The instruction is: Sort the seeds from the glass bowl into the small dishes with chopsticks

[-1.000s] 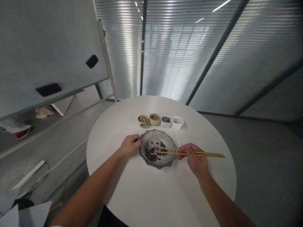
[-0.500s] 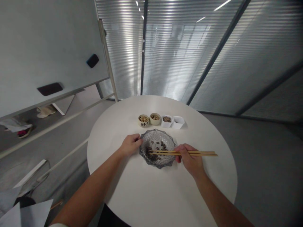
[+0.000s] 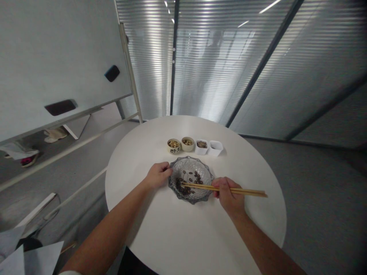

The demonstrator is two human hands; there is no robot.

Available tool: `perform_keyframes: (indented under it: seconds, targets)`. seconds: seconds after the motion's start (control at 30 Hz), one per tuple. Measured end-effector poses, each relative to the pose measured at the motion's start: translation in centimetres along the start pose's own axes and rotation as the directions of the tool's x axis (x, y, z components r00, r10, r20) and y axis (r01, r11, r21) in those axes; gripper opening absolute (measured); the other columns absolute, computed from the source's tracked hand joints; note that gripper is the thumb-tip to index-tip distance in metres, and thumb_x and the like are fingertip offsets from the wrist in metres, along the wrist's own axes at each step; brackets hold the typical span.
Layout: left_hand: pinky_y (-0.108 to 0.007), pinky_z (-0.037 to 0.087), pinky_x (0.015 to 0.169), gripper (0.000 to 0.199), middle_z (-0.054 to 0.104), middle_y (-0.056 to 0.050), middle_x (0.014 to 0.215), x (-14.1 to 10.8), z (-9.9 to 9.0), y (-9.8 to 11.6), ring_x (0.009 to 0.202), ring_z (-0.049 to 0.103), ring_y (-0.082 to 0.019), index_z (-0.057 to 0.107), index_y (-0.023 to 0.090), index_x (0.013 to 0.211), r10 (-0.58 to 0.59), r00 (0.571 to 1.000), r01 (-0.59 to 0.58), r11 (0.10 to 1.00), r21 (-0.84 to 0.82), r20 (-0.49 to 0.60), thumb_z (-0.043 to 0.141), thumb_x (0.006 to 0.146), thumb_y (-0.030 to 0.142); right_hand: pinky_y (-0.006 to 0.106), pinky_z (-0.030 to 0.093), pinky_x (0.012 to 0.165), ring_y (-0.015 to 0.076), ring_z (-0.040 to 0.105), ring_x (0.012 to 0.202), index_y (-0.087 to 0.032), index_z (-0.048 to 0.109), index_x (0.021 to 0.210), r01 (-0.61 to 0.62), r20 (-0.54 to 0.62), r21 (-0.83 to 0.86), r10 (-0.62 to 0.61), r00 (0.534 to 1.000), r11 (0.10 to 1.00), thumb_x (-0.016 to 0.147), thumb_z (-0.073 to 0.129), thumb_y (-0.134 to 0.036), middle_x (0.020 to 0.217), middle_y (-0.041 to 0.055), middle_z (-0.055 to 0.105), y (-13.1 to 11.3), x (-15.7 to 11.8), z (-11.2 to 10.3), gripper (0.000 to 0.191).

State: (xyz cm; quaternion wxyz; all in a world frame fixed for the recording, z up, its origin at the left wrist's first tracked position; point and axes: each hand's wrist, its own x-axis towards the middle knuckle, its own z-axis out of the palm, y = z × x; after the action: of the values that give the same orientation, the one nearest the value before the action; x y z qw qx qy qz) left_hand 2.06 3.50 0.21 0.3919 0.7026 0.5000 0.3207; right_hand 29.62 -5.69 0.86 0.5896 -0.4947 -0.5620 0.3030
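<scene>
The chopsticks lie nearly level over a ribbed glass bowl, their tips low above a cluster of dark beans near the bowl's left side. More beans lie apart toward the middle. The tips sit close together, but whether they hold a bean is too small to tell. The right hand has a pressed-together grip, pinching both sticks near their middle, with the long ends jutting past the bowl to the right. The left hand curls in a closed grip on the bowl's left rim. A braced bowl and a short, low reach favour fine control of the tips. The bowl sits on a round white desk, in front of a row of four cups. Two round cream cups hold pale nuts, a white square cup holds brownish bits, and another shows a little dark matter inside. A whiteboard stands to the left.
</scene>
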Motion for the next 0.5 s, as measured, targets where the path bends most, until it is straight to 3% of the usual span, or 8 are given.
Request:
perform_keyframes:
  seconds: [0.2,0.33,0.5]
  targets:
    - [-0.025,0.027,0.057,0.028,0.038,0.005,0.061,0.0,-0.1,0.0,0.062,0.038,-0.011,0.044,0.02,0.065,0.001,1.0,-0.001,1.0,0.015,0.0,0.052,0.082,0.039,0.028,0.048,0.049,0.0147,0.057,0.048,-0.021,0.068,0.074,0.233,0.119,-0.103,-0.22,0.968,0.967,0.102,0.052,-0.042,0.059,0.0013,0.064,0.5,-1.0,-0.5,0.038]
    - [-0.025,0.027,0.057,0.028,0.037,0.005,0.061,0.0,-0.1,0.1,0.062,0.038,-0.011,0.044,0.02,0.065,-0.003,1.0,0.003,1.0,0.018,0.007,0.053,0.082,0.039,0.028,0.048,0.048,0.0145,0.058,0.046,-0.021,0.068,0.074,0.219,0.017,-0.094,-0.218,0.976,0.971,0.102,0.052,-0.039,0.058,0.0011,0.063,0.2,-1.4,0.2,0.038]
    - [-0.025,0.027,0.057,0.027,0.037,0.005,0.06,0.0,0.0,0.0,0.062,0.037,-0.011,0.043,0.02,0.064,-0.005,1.0,0.005,1.0,0.005,-0.003,0.053,0.081,0.038,0.024,0.045,0.041,0.012,0.055,0.042,-0.02,0.065,0.07,0.178,-0.168,0.087,-0.162,0.972,0.98,0.102,0.054,-0.04,0.059,0.0001,0.063,-1.0,-1.0,1.0,0.04]
